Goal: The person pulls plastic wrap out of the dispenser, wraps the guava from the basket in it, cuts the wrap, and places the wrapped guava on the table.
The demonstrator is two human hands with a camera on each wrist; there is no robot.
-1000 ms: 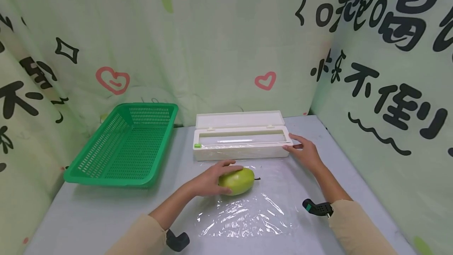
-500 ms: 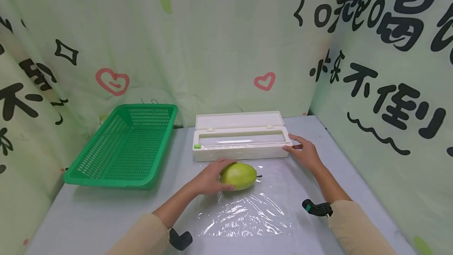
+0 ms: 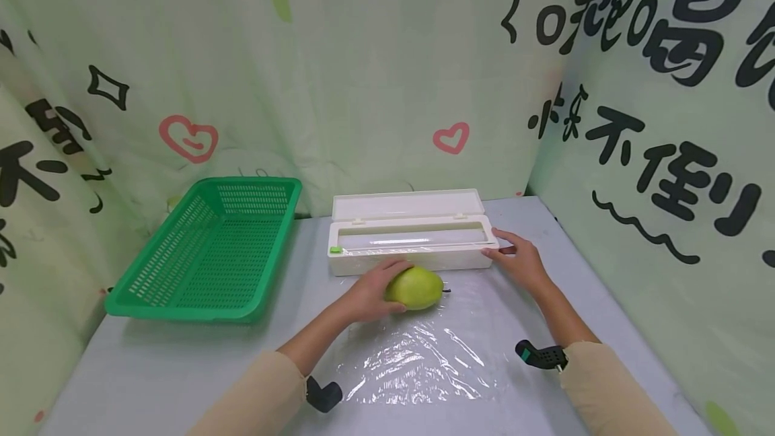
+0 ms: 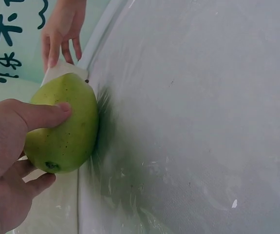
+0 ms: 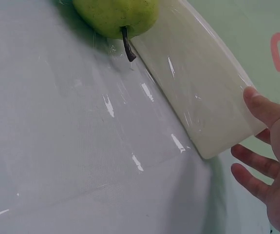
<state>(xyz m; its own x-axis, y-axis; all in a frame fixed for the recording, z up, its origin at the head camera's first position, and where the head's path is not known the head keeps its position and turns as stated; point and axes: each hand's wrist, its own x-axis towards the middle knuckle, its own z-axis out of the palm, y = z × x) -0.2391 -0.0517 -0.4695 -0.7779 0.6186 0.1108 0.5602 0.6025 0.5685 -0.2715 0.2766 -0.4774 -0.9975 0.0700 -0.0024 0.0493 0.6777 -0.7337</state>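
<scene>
My left hand point(image 3: 378, 290) grips a green pear point(image 3: 416, 288) from its left, thumb on the near side. The pear's dark stem points right. Beneath it a sheet of cling film point(image 3: 418, 365) spreads over the table, and whether they touch I cannot tell. Just behind the pear stands a white cling film dispenser point(image 3: 418, 260) with its lid raised and film running out of its front. At the dispenser's right end my right hand point(image 3: 519, 262) holds the corner, its thumb point(image 5: 257, 100) against the edge in the right wrist view.
A green plastic basket point(image 3: 206, 254) stands on the left of the white table point(image 3: 175, 369). Printed curtains point(image 3: 363, 73) close off the back and both sides. The lid point(image 3: 406, 204) leans up behind the dispenser.
My left hand has moved the pear away from me and slightly right, closer to the dispenser's front. The right hand has stayed at the dispenser's end.
</scene>
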